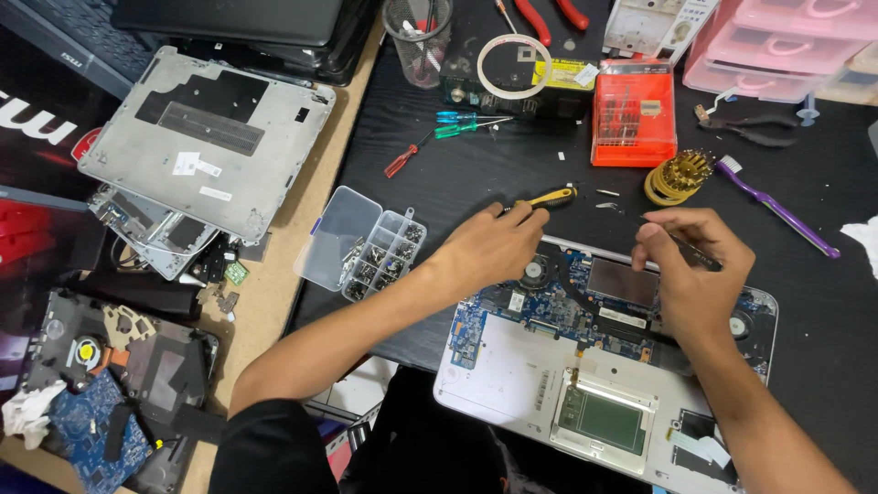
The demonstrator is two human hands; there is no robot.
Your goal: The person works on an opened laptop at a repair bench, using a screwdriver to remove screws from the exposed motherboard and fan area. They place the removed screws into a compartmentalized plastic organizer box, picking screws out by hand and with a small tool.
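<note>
My left hand (494, 245) pinches a yellow-handled screwdriver (549, 198) beyond the opened laptop (512, 366); my right hand (692, 274) grips dark tweezers (700, 258).

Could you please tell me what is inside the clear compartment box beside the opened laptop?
The clear box, lid open, holds small dark metal parts in its compartments, probably screws. They are too small to tell apart, and lower layers are hidden.

We look down on an electronics repair workshop: an opened laptop (604, 366) with its blue circuit board bared lies on the black counter (457, 174), ringed by small screwdrivers (466, 123), a clear compartment box of screws (366, 245), an orange bit case (633, 112), and stripped laptop covers (206, 137) stacked at left.
</note>
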